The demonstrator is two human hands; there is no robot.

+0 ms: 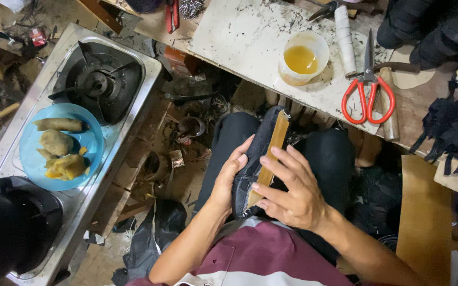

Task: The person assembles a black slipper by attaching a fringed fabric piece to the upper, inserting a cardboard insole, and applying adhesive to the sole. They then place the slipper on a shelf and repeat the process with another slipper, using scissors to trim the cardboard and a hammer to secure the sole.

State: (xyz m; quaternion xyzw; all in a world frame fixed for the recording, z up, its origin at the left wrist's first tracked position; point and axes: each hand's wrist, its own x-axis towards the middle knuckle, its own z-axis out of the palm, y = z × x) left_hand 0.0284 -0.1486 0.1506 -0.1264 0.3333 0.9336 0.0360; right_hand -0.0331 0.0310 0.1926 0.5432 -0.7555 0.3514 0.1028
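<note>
Hands at lap level, both engaged on one workpiece: a dark shoe upper (255, 153) with a tan strip (269, 156) laid along it, resting on the person's black-trousered thighs just below the near edge of the tabletop (250, 32). Left hand (229, 177) cups the dark piece from its left side, grip closed around the edge with the thumb lying on top. Right hand (292, 193) lies across the lower end of the tan strip, fingers spread and pressing flat, thumb under the strip's end; grip partly closed on the strip and piece together. On the tabletop, well apart from the hands: a white tub of amber liquid (303, 57) near the middle, a white roll (344, 38) just right of it, and red-handled scissors (369, 92) near the front edge with blades pointing away. A tan insole-shaped piece (410, 74) lies right of the scissors. On the floor to the left stands a steel gas stove (133, 114) carrying a blue plate (94, 145) of yellowish food.
</note>
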